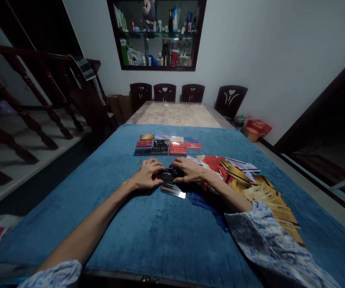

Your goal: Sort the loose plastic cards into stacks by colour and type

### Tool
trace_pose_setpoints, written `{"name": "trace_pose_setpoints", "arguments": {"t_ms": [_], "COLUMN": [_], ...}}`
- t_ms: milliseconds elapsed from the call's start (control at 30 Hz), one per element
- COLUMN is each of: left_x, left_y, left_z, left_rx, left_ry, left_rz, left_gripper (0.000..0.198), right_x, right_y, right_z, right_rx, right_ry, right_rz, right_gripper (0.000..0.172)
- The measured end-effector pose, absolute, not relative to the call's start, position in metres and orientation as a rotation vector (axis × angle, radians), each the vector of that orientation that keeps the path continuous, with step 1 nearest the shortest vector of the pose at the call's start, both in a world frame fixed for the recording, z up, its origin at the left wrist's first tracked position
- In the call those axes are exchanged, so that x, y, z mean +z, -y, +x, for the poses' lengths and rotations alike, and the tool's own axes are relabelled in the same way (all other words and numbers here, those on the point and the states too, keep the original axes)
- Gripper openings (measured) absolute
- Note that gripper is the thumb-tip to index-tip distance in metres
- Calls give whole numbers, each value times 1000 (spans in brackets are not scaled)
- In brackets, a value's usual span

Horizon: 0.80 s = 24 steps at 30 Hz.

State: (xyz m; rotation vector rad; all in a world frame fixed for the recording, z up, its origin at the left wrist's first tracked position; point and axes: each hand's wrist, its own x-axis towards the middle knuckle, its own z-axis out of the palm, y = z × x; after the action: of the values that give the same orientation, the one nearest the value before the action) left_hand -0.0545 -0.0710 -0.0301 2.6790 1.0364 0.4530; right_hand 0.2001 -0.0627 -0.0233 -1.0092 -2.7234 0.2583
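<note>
Both my hands rest on a blue cloth over the table. My left hand and my right hand close from either side on a small stack of black cards, fingers curled round its edges. More dark cards lie just below it, one with a shiny edge. Beyond my hands, sorted cards lie in neat rows: gold, red, dark and blue. A loose heap of red, gold and white cards spreads under and beside my right forearm.
Blue cards lie under my right forearm. The bare marbled tabletop shows beyond the cloth, with several dark chairs behind it. A wall cabinet holds bottles. A wooden stair rail runs on the left.
</note>
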Motion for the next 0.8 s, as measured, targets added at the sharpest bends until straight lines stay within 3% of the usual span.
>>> {"name": "trace_pose_setpoints", "arguments": {"t_ms": [267, 800], "left_x": [-33, -39], "left_y": [72, 68], "left_z": [-52, -51], "left_rx": [512, 661], "left_ry": [-1066, -1091], "left_rz": [2667, 2578], "left_gripper": [30, 23], "right_x": [-23, -23], "right_y": [62, 58], "right_z": [200, 203], "right_rx": [226, 219], "right_ry": [2747, 2720], "right_rz": [-988, -972], "right_gripper": [42, 31]}}
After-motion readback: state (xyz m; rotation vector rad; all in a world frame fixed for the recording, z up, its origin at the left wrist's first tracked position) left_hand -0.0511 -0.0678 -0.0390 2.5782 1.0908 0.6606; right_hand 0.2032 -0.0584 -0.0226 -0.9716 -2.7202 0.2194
